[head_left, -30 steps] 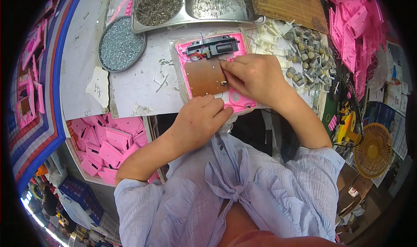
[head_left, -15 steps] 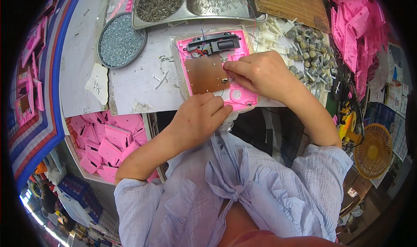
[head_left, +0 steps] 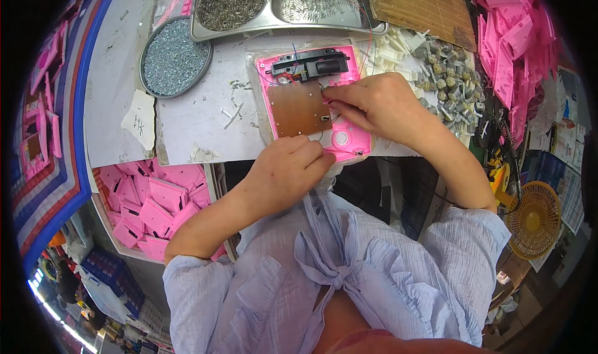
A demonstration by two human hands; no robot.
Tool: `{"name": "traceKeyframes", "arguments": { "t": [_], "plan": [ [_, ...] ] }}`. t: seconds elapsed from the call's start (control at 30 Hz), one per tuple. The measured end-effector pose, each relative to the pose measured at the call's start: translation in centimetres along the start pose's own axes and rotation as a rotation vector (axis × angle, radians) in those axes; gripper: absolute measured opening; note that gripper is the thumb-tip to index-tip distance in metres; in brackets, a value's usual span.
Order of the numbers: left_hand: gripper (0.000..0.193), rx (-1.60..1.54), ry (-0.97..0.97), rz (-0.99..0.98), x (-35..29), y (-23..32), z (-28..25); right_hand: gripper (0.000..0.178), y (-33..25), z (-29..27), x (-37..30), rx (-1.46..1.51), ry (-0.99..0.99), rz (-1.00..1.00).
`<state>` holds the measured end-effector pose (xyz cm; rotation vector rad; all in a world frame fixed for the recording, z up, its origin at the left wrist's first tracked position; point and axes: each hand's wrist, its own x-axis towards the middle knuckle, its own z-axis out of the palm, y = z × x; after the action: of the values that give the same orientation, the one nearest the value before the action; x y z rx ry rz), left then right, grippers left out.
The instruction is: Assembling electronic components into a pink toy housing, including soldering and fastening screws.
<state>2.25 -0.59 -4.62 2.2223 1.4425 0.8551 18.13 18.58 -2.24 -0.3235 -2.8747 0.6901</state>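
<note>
- Pink casing [head_left: 359,134]: just above the middle of the frame, lying open on the pale surface [head_left: 227,67].
- Brown board [head_left: 298,110]: inside the casing, below the black module [head_left: 309,67].
- Left hand [head_left: 288,167]: fingers curled at the casing's lower edge; cannot tell whether they grip it.
- Right hand [head_left: 387,108]: thumb and forefinger bent to the board's right edge; cannot tell whether they pinch anything.
- Round dish [head_left: 167,96]: upper left, full of small metal parts [head_left: 176,56].
</note>
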Motion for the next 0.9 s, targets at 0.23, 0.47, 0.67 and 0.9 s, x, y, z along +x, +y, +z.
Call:
{"name": "traceKeyframes", "arguments": {
  "t": [0.23, 0.47, 0.67, 0.9],
  "plan": [
    [0.032, -0.015, 0.035, 0.009, 0.0, 0.0, 0.0, 0.019, 0.6, -0.4, 0.1, -0.122, -0.059, -0.131],
    [0.031, -0.029, 0.028, 0.003, -0.1, 0.0, -0.1, 0.019, 1.1, -1.9, 1.8, -0.013, -0.23, -0.099],
    [0.031, -0.046, -0.008, 0.025, -0.3, -0.5, -0.3, 0.021, 1.1, -4.2, 2.3, 0.164, -0.287, 0.004],
    [0.024, -0.056, -0.089, 0.074, -0.6, -1.3, -1.3, 0.048, 2.7, -3.3, -2.5, -0.127, -0.07, 0.0]
  ]
}}
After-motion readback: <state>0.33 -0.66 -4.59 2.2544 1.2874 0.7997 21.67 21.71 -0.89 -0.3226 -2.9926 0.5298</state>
